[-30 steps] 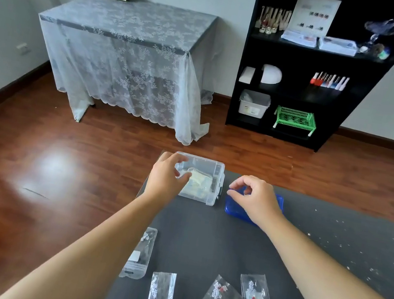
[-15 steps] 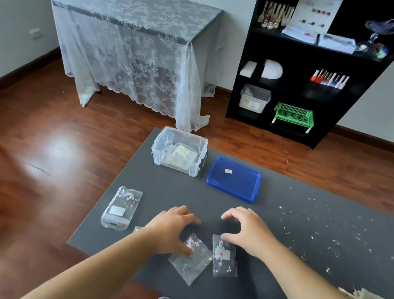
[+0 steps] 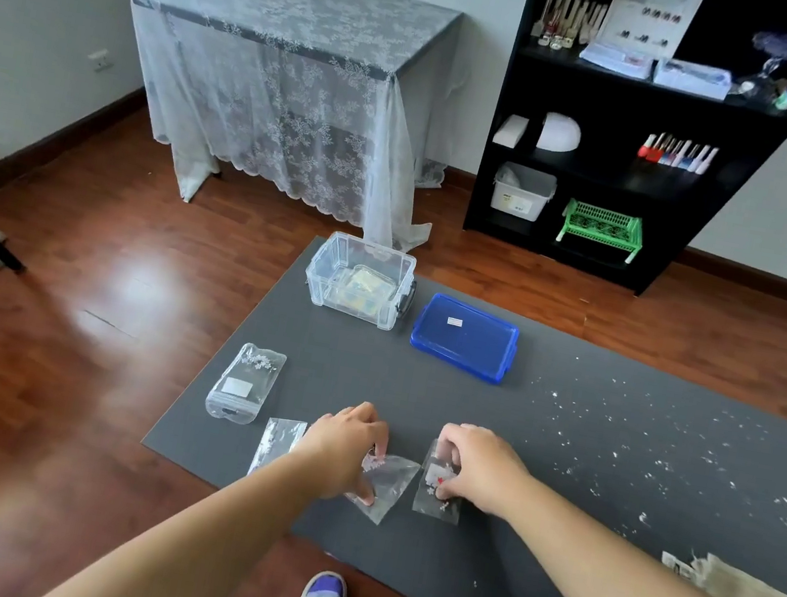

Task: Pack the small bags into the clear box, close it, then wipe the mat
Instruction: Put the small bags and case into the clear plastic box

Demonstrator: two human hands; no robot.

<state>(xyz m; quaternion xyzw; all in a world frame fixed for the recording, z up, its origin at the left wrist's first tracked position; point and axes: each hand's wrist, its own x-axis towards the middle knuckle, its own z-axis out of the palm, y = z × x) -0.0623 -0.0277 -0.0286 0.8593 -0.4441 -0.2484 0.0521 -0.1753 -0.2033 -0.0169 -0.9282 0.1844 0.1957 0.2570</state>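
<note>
Left hand (image 3: 346, 446), palm down with fingers curled, is pinching a crumpled clear plastic bag (image 3: 383, 484) against the dark grey mat (image 3: 558, 482). Just beside it, the right hand (image 3: 482, 469) is pinching a small clear bag with red and white bits (image 3: 439, 493), also lying near the mat's front edge.

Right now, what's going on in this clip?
A person is bent over a dark mat, each hand on a small clear bag: the left hand on one, the right hand pinching another. Two more bags lie to the left. The clear box stands open with something pale inside, its blue lid beside it. White crumbs litter the mat's right side.
</note>
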